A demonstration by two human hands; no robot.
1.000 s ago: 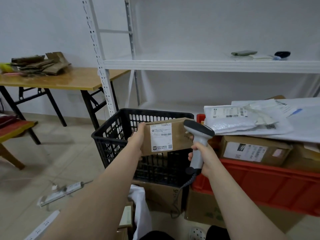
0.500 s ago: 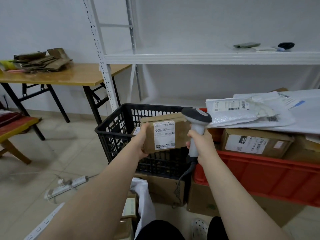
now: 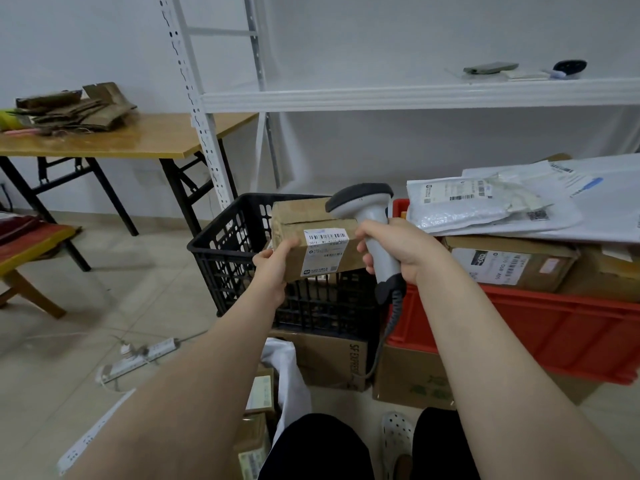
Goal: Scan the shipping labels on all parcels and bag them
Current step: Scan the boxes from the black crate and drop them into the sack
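Observation:
My left hand (image 3: 273, 268) grips the left end of a small brown cardboard parcel (image 3: 294, 233) with a white shipping label (image 3: 323, 252) facing me, held above the black crate (image 3: 221, 247). My right hand (image 3: 398, 251) grips the handle of a grey barcode scanner (image 3: 363, 202), whose head leans over the parcel's top right corner. A red bin (image 3: 554, 327) on the right holds several more parcels: a labelled brown box (image 3: 512, 261) and white padded mailers (image 3: 467, 206). A white bag (image 3: 287, 375) lies open near my knees with labelled boxes (image 3: 258, 396) beside it.
Cardboard boxes (image 3: 332, 358) support the crate and bin. A white metal shelf rack (image 3: 415, 97) stands behind, with small items on it. A wooden folding table (image 3: 121, 140) with flattened cardboard is at the left. A power strip (image 3: 138, 358) and cable lie on the tiled floor.
The parcel tilted so its label now wraps over the front edge toward me. The scanner head moved closer, over the parcel's right end. Both hands rose slightly.

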